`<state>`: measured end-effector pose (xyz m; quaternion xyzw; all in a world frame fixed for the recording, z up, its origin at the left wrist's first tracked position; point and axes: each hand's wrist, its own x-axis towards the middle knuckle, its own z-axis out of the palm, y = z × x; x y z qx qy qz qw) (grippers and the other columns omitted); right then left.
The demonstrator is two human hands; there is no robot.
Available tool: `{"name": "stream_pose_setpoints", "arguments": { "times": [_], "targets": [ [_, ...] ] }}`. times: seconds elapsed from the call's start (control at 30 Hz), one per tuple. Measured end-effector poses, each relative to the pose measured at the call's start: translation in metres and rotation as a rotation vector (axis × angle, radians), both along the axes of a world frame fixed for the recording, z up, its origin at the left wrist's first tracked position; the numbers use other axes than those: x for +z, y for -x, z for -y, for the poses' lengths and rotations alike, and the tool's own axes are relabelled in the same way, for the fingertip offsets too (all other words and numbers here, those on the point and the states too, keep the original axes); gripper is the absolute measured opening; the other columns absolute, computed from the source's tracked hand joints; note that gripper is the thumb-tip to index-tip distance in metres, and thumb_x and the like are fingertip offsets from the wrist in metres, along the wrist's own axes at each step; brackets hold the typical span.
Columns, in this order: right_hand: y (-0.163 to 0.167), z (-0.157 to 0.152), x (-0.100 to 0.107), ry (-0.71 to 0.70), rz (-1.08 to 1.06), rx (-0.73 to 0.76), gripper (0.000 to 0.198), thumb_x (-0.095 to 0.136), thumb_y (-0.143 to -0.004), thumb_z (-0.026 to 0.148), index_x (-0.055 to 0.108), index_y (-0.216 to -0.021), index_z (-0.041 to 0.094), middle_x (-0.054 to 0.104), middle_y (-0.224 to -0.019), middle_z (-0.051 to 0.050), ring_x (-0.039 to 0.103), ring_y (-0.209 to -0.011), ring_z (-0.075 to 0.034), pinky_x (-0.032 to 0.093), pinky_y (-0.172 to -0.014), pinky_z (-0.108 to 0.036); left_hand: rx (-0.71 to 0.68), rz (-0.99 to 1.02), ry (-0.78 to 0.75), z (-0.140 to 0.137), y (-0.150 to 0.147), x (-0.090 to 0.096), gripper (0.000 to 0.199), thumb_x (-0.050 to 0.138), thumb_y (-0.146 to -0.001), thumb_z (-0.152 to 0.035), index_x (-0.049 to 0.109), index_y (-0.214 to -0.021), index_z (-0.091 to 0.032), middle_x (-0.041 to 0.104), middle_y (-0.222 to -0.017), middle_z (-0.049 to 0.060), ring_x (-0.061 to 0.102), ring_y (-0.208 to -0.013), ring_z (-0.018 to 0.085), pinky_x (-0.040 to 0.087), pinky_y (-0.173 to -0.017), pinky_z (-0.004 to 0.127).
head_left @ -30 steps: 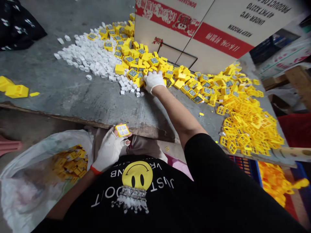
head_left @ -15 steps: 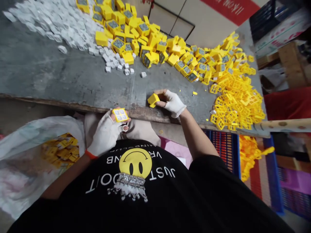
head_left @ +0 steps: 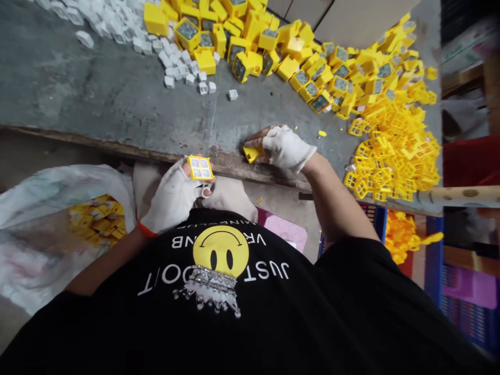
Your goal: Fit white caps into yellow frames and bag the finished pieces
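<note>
My left hand (head_left: 172, 195), in a white fingerless glove, is closed on a yellow four-pane frame (head_left: 200, 167) with white pieces in its panes, held in front of the bench edge. At the edge of the grey bench, my right hand (head_left: 287, 148), gloved alike, has its fingers over a small yellow plastic box (head_left: 253, 153) and grips it from above. The fingers partly cover the box. A single white piece (head_left: 233, 95) lies on the bench beyond the hands.
Yellow boxes with grey insides (head_left: 269, 39) are heaped along the back. White pieces (head_left: 111, 21) are piled at the far left, empty yellow frames (head_left: 394, 151) at the right. A plastic bag (head_left: 58, 182) holding yellow parts stands lower left; a blue crate (head_left: 433, 250) stands lower right.
My right hand has turned over the yellow box, which now shows lower and flatter under the fingers. The left hand keeps its frame. The whole view has shifted slightly.
</note>
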<state>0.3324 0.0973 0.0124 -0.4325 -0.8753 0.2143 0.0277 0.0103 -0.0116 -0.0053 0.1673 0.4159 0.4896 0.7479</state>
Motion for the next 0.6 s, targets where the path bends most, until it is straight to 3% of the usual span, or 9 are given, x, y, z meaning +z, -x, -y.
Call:
{"name": "stream_pose_setpoints", "arguments": {
  "times": [0.2, 0.43, 0.6],
  "targets": [
    [0.061, 0.041, 0.015, -0.099, -0.312, -0.049, 0.07, 0.073, -0.107, 0.08, 0.077, -0.159, 0.033, 0.083, -0.148, -0.01, 0.078, -0.137, -0.036, 0.063, -0.125, -0.061, -0.014, 0.023, 0.041, 0.001, 0.002, 0.01, 0.016, 0.066, -0.118, -0.029, 0.08, -0.121, -0.023, 0.088, -0.126, 0.01, 0.079, -0.091, 0.024, 0.058, -0.067, 0.032],
    [0.095, 0.053, 0.017, -0.084, -0.358, -0.074, 0.067, 0.081, -0.101, 0.081, 0.081, -0.153, 0.038, 0.082, -0.147, -0.016, 0.076, -0.138, -0.045, 0.064, -0.125, -0.071, -0.014, 0.063, 0.061, 0.003, 0.006, 0.015, 0.006, 0.07, -0.118, -0.028, 0.074, -0.118, -0.023, 0.09, -0.128, 0.01, 0.084, -0.102, 0.026, 0.064, -0.07, 0.032],
    [0.093, 0.051, 0.01, -0.102, -0.412, -0.051, 0.084, 0.06, -0.105, 0.096, 0.08, -0.158, 0.034, 0.082, -0.144, -0.012, 0.079, -0.136, -0.038, 0.063, -0.127, -0.064, 0.003, 0.064, 0.078, 0.004, 0.005, 0.016, 0.006, 0.069, -0.117, -0.02, 0.074, -0.115, -0.022, 0.09, -0.127, 0.011, 0.087, -0.109, 0.03, 0.065, -0.07, 0.032]
  ]
}}
